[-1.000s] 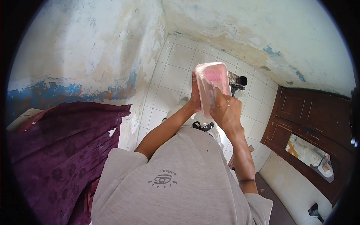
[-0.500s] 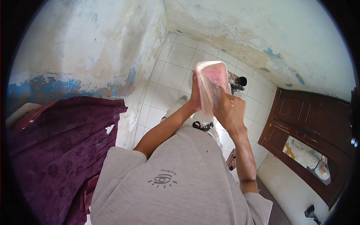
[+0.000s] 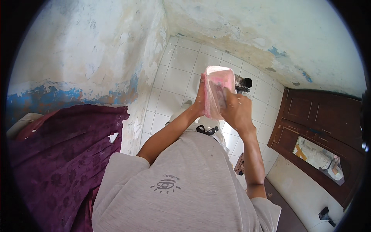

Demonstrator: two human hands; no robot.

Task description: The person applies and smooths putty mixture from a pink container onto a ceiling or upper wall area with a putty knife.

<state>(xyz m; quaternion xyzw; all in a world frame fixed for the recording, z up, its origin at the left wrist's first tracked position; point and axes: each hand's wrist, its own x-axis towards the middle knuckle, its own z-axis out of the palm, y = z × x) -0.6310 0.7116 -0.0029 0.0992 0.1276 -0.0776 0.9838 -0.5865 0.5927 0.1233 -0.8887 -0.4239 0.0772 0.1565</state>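
Observation:
A pink, see-through plastic tub [image 3: 213,94], with whitish smears on its walls, is held up in front of my body with its mouth tilted toward me. My left hand [image 3: 200,98] grips it along its left side; most of those fingers are behind the tub. My right hand [image 3: 238,110], curled and flecked with white, is at the tub's right side with its front fingers inside the mouth. A greyish shape shows near those fingertips, but I cannot make out what they hold.
White floor tiles [image 3: 181,58] lie beyond the tub, with a dark, round-ended object [image 3: 244,82] on them. Peeling walls [image 3: 100,50] meet in the corner. Purple patterned cloth [image 3: 65,154] covers something at left. A dark brown wooden cabinet [image 3: 313,116] with a mirror [image 3: 319,159] stands at right.
The tub has dipped slightly and turned a little, and my right hand has shifted slightly with its fingers still inside. The whole view has moved a little.

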